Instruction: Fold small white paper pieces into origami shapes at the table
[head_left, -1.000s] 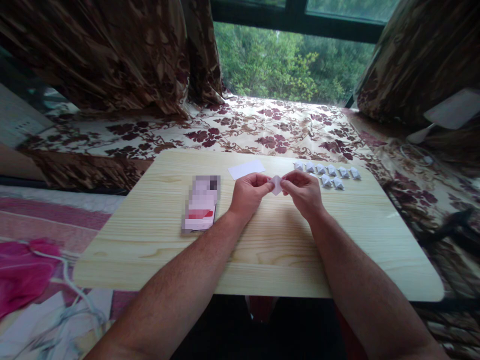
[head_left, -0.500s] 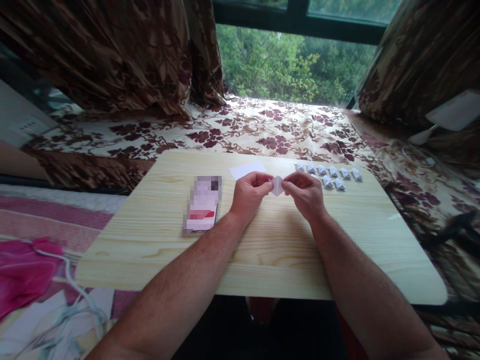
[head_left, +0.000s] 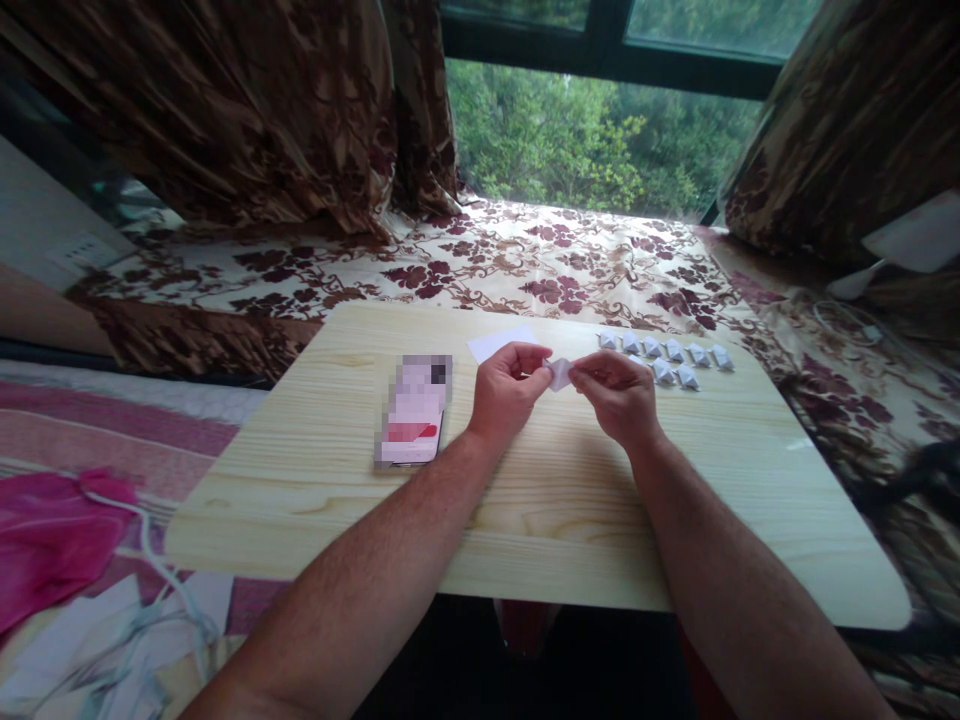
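Note:
A small folded piece of white paper [head_left: 559,374] is held up between my two hands, over the far half of the light wooden table [head_left: 300,500]. My left hand [head_left: 506,390] pinches its left side with thumb and fingers. On the other side, my right hand [head_left: 619,392] grips the paper's right edge. Beyond my left hand lies a flat white sheet [head_left: 499,343], partly covered by that hand. Several small folded paper pieces [head_left: 675,351] stand in two rows past my right hand, and part of the nearer row is hidden behind it.
A phone [head_left: 414,410] with a blurred-out screen lies left of my left forearm. Beside the table at left are a pink cloth [head_left: 60,540], a white cable [head_left: 146,530] and loose papers [head_left: 82,640]. A floral-covered ledge [head_left: 555,265] runs behind the table.
Both hands keep hold of the folded paper, which has turned slightly, and my right fingers have shifted on its edge. The whole view has moved a little, so everything appears farther right.

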